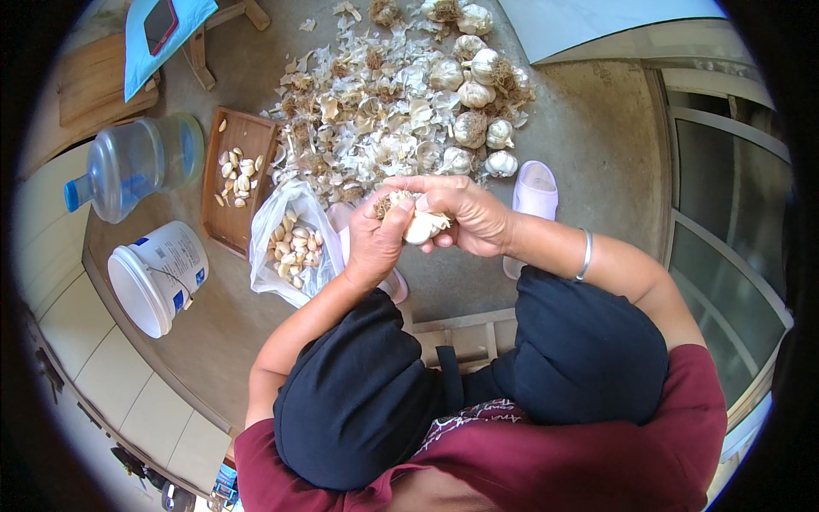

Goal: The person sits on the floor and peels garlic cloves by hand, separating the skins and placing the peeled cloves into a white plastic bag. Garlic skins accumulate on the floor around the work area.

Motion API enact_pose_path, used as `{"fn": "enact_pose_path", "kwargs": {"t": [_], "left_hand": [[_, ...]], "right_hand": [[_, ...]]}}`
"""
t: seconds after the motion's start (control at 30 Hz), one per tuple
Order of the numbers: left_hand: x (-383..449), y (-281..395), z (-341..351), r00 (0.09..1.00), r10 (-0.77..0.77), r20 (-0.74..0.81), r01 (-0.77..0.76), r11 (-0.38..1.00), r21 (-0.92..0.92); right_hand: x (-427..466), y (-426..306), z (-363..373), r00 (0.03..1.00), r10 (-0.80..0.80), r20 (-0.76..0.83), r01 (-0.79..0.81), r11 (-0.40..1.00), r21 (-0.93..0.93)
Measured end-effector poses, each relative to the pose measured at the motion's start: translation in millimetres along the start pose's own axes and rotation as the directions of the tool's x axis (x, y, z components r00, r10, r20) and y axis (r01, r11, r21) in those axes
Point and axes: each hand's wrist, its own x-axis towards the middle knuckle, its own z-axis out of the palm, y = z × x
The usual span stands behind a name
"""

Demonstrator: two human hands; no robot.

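Observation:
Between both hands, above the floor in front of my knees, is a garlic bulb [422,225] with its brown roots turned to the left. My left hand [379,240] grips the root side, its thumb pressed on the bulb. From the other side my right hand [470,214] holds the same bulb, fingers curled around and under it. Some cloves on its near face show without their outer skin. Beyond the hands spreads a heap of papery garlic skins [377,109]. Whole garlic bulbs [477,93] lie along its right side.
Left of my hands, a clear plastic bag [323,246] holds loose garlic cloves [297,243]. A wooden tray [214,166] with more cloves lies beside it. Further left are a large water bottle [137,160] on its side and a white bucket [144,275]. A phone [160,27] rests on blue material.

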Motion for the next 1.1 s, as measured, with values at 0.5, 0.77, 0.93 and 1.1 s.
{"fn": "enact_pose_path", "kwargs": {"t": [0.5,0.77,0.93,1.1], "left_hand": [[-2,8,0,0.998,0.039,-0.048,-0.043,0.995,-0.091],[0,14,6,0.997,-0.032,-0.075,0.021,0.989,-0.145],[9,11,-7,0.997,-0.07,-0.034,0.049,0.9,-0.434],[14,13,-4,0.986,0.078,-0.145,-0.116,0.956,-0.271]], "right_hand": [[-6,-2,18,0.994,-0.093,0.054,0.085,0.987,0.134],[-1,2,16,0.994,-0.104,0.027,0.099,0.985,0.141],[0,-3,17,0.99,-0.132,0.041,0.124,0.979,0.163],[2,-20,17,0.994,-0.113,-0.001,0.113,0.993,0.038]]}}
